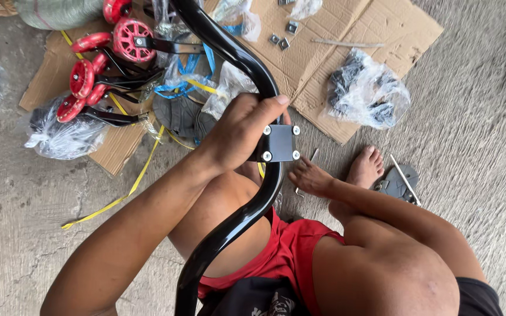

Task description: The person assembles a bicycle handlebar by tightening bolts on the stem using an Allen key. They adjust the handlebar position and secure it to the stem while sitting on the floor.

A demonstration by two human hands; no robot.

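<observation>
Nearest the camera, a glossy black curved handlebar (229, 228) rises from the bottom edge, passing over the person's bent knee and red shorts (291, 251). Higher up, the left hand (238, 137) is wrapped tightly around the bar just beside a square black clamp plate (279, 143) with four silver bolts at its corners, thumb lying along the top of the bar. The right hand (310, 177) reaches down to the concrete floor (487, 134) beside a bare foot (365, 167), fingers bent low over a thin metal tool (307, 169); whether they grip it cannot be told. Just beyond the foot lie a grey sandal (397, 182) and a slim rod (405, 179). Farther off, flattened cardboard (323, 58) carries plastic-wrapped parts (367, 90), small square nuts (282, 36), red training wheels (98, 64) on black brackets, and yellow strapping (130, 187).
</observation>
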